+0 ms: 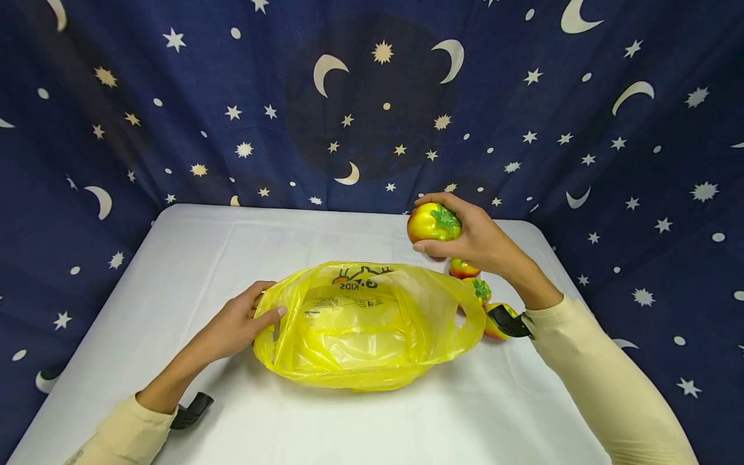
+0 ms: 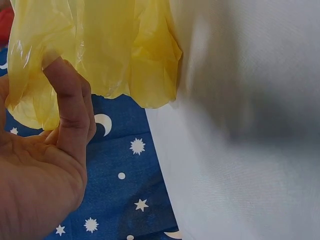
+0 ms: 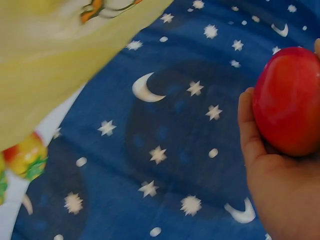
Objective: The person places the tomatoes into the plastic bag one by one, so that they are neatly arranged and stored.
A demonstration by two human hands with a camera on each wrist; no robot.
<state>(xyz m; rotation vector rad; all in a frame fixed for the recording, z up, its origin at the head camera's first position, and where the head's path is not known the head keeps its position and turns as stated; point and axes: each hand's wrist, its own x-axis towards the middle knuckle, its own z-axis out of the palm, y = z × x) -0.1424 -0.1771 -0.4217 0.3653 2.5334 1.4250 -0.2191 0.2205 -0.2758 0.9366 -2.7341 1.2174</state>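
Observation:
A yellow plastic bag (image 1: 360,378) stands on the table with its mouth spread wide; no contents show inside. At its left rim my left hand (image 1: 241,320) grips the plastic, thumb inside the opening and fingers outside. In the left wrist view the fingers curl against the bag (image 2: 105,50). Beyond the bag's far right side, my right hand (image 1: 471,236) holds a glossy yellow-and-red toy tomato (image 1: 427,223) with a green leafy top, raised above the table. The right wrist view shows this tomato's red underside (image 3: 287,102) between fingers and palm.
Several similar tomatoes (image 1: 480,290) lie along the bag's right side, partly hidden by the bag and right arm. A white cloth covers the table (image 1: 197,258). Dark blue curtains (image 1: 232,84) with moons and stars surround its back and sides.

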